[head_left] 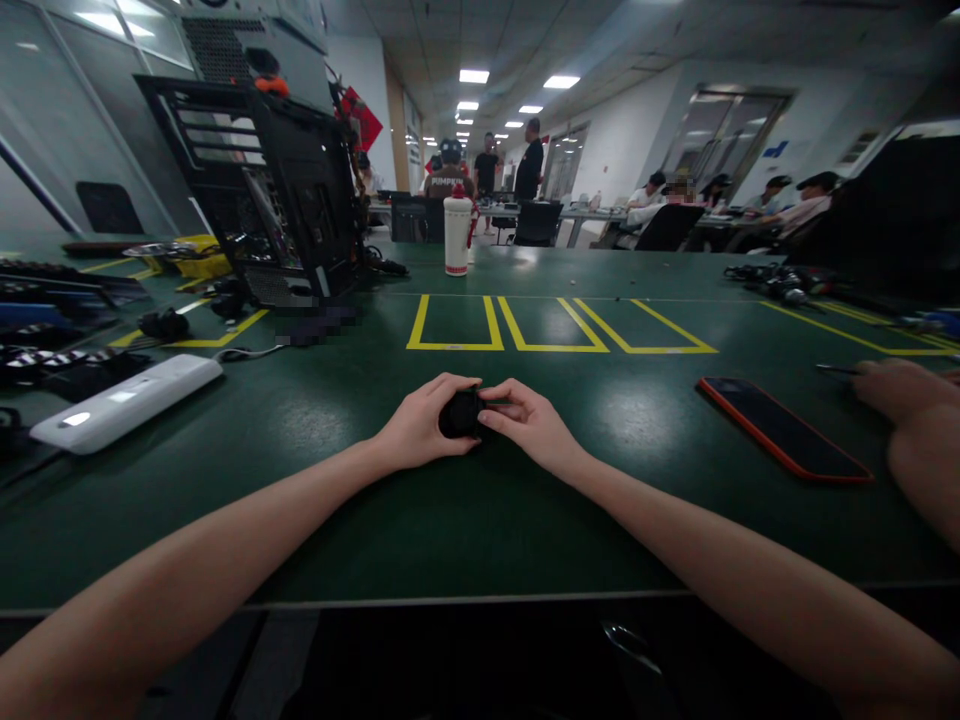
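Observation:
My left hand [420,425] is closed around a small, dark, rounded black object [458,414], thumb and fingers curling past its edges. From the other side my right hand [531,425] pinches at the object's right edge with thumb and forefinger. Both hands are over the green table [360,540], near its front middle. The object is too dark to tell its kind, and part of it is hidden behind my fingers.
A white power strip [131,400] lies at left, before an open black computer case [277,190]. Yellow tape outlines [455,347] and a white tumbler [457,236] are ahead. At right are an orange-edged phone [780,428] and another person's hand [896,388] holding something thin.

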`<state>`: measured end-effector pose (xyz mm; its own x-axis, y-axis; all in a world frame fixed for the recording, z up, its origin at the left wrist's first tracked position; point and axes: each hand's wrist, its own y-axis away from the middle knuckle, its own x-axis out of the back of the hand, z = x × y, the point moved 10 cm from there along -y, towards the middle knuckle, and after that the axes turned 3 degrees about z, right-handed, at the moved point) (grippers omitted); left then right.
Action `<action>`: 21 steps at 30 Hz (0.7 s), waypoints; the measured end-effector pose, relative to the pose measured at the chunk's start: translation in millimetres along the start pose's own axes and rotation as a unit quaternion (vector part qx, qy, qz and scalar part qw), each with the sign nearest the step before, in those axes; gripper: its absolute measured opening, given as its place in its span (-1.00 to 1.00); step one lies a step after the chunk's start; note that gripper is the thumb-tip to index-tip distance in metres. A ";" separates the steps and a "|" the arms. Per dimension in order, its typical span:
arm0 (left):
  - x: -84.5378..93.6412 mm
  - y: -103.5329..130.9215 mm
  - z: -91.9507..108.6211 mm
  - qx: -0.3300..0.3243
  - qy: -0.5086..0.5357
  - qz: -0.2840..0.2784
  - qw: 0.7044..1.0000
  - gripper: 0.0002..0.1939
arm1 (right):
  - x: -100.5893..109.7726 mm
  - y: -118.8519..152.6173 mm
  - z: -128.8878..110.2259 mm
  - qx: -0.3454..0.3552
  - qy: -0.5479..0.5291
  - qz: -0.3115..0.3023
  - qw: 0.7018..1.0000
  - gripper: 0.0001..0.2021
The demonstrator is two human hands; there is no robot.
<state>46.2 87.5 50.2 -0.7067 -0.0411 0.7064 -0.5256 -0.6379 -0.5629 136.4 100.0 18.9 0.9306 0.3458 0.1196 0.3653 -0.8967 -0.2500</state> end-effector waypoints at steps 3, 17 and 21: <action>-0.2 0.1 -0.6 -0.001 0.001 0.000 1.000 -0.39 | 2.2 -0.3 -2.9 0.013 0.012 0.015 1.000 -0.78; -0.3 0.1 -1.5 -0.002 -0.004 0.004 1.000 -0.39 | -2.5 1.8 3.3 0.002 -0.004 -0.011 1.000 -0.75; 0.0 0.2 -0.8 -0.004 -0.001 0.005 1.000 -0.40 | -0.6 1.8 -2.8 0.012 0.011 0.007 1.000 -0.77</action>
<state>45.7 88.1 49.8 -0.7106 -0.0489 0.7019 -0.5230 -0.6306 -0.5734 136.5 97.4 21.1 0.9349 0.3274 0.1368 0.3534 -0.8942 -0.2750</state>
